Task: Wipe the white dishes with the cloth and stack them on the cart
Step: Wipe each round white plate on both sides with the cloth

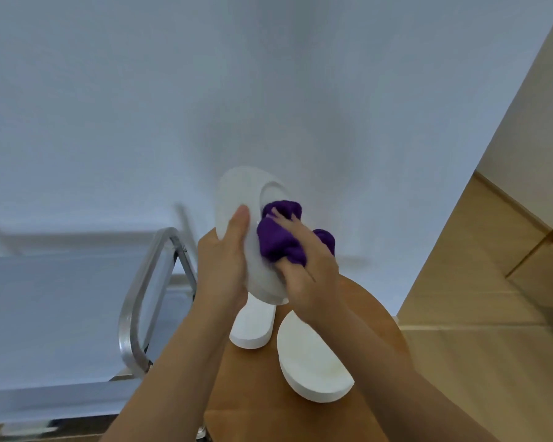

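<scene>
A single head-worn wide-angle view looks forward and steeply down, close over the round wooden table (253, 406), facing the white wall (268, 90).

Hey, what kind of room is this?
Probably a kitchen or dining service area: a metal cart by a white wall, white dishes on a wooden table.

Two bare forearms enter from six o'clock — no sleeves reach the wrists. The left hand (224, 266) and right hand (310, 272) are uncovered — no gloves, rings or watch visible.
</scene>
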{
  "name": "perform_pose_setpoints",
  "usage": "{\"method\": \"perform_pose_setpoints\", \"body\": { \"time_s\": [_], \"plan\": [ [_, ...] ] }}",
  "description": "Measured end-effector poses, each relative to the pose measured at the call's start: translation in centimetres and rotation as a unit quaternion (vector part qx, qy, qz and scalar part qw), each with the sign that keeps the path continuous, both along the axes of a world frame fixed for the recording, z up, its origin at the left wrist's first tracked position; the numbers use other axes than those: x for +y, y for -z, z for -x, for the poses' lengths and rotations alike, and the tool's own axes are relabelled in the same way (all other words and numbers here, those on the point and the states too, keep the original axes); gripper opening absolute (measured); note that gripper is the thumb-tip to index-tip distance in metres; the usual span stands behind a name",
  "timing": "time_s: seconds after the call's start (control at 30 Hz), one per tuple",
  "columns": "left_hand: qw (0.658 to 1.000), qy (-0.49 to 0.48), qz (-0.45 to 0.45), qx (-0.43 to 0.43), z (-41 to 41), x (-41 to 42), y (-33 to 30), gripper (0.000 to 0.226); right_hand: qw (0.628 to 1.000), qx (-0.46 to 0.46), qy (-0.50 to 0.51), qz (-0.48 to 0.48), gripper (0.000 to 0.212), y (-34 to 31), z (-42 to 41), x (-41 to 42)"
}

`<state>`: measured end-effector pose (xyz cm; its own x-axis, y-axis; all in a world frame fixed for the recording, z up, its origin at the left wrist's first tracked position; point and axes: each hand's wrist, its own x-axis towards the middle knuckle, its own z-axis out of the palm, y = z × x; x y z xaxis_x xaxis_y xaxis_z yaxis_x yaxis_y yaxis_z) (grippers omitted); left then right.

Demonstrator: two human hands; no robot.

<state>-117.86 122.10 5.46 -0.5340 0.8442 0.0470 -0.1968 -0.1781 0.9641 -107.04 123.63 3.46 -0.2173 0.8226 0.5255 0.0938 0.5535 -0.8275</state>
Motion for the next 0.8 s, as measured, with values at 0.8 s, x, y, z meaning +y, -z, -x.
{"method": "perform_pose_setpoints", "body": {
  "time_s": [0.8],
  "plan": [
    [0.999, 0.004, 0.044, 0.029, 2.9, -0.6, 2.8, 0.018, 0.885, 0.252, 0.065, 0.386, 0.026, 5.8, -5.3, 2.8]
  ]
}}
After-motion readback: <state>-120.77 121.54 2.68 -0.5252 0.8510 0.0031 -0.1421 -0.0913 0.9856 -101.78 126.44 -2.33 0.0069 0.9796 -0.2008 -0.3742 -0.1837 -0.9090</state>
